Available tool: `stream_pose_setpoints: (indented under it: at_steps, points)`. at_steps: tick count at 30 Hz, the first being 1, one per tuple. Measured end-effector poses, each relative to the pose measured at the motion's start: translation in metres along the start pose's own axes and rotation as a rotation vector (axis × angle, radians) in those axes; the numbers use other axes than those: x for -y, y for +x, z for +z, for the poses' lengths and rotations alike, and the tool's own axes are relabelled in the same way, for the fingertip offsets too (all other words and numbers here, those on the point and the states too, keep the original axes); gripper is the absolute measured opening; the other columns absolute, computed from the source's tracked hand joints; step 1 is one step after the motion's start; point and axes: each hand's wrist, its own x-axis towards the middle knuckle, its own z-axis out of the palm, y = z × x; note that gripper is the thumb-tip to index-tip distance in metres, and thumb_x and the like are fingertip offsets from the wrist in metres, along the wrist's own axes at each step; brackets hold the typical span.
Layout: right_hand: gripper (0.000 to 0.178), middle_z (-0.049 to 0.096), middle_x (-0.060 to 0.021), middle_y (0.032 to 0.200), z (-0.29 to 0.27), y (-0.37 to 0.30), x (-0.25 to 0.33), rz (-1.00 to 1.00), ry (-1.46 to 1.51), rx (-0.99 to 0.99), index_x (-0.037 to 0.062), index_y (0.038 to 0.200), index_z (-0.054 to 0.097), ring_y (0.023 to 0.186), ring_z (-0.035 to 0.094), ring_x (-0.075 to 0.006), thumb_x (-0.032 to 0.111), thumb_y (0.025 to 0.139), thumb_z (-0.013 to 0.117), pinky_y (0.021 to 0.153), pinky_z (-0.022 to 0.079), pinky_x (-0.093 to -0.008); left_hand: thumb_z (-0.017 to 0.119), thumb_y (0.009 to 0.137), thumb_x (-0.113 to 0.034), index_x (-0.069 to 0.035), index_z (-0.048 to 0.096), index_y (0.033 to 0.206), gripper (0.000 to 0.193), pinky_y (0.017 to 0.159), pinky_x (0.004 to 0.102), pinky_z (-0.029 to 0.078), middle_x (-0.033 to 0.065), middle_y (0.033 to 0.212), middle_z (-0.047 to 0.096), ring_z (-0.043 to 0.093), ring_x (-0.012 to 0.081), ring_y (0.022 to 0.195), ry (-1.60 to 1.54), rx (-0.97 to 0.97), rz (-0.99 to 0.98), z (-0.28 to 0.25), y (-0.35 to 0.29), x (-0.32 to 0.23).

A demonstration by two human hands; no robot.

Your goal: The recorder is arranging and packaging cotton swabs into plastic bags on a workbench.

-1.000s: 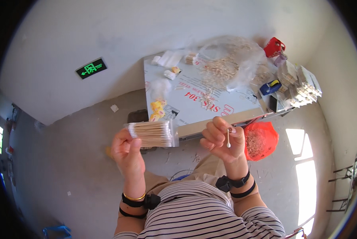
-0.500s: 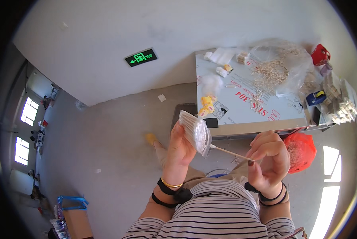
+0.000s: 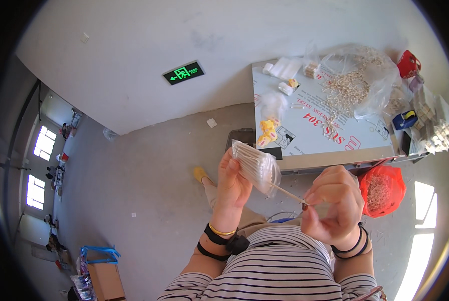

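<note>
My left hand (image 3: 234, 183) grips a clear plastic bag of cotton swabs (image 3: 254, 163), held tilted in front of me with its white tips toward the right. Between the thumb and fingers of my right hand (image 3: 334, 200) is a single cotton swab (image 3: 288, 194), pinched by one end. The far end of that swab reaches into the mouth of the bag, so its tip is hidden. Both hands are in the air, short of the table's near edge.
On the metal-topped table (image 3: 324, 154) lie a heap of loose swabs (image 3: 347, 90), small yellow packets (image 3: 267, 133), a blue tape dispenser (image 3: 404, 120) and stacked swab packs (image 3: 435, 125). A red bag (image 3: 384, 190) of swabs stands below, at right. A cardboard box (image 3: 106, 281) is at lower left.
The single swab has moved left, its tip passing from just outside the bag's mouth to inside it. My right hand has come closer to the bag, which has turned slightly.
</note>
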Motion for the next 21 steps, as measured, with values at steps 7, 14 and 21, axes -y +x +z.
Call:
stream_pose_setpoints:
  at_steps: [7,14,21]
  points:
    - [0.017,0.063,-0.006,0.082,0.005,-0.008,-0.014,0.254,0.078,0.097,0.0035,0.087,0.062,0.072,0.06,-0.0219,0.0,0.075,0.074,0.064,0.047,-0.0314,0.077,0.09,-0.027,-0.006,0.059,0.101,0.029,0.088,0.0341,0.054,0.0056,0.106,0.067,0.066,0.0157,0.1,0.317,0.073,0.258,0.007,-0.001,0.001]
    - [0.013,0.065,-0.0062,0.1,0.006,-0.052,-0.053,0.622,0.687,0.089,0.0015,0.099,0.065,0.091,0.06,-0.0156,-0.002,0.088,0.07,0.087,0.047,-0.0298,0.085,0.076,-0.002,-0.005,0.059,0.09,0.029,0.081,0.028,0.053,0.009,0.103,0.067,0.065,0.0149,0.089,0.811,0.132,0.614,0.055,-0.016,-0.015]
    - [0.016,0.067,-0.0097,0.11,0.011,-0.072,-0.068,0.709,0.89,0.149,0.0009,0.107,0.064,0.103,0.063,-0.0168,0.003,0.092,0.069,0.09,0.049,-0.0317,0.093,0.069,-0.016,-0.01,0.051,0.106,0.056,0.064,0.0297,0.06,0.0096,0.1,0.072,0.072,0.0226,0.078,1.285,0.476,0.976,0.088,-0.023,-0.02]
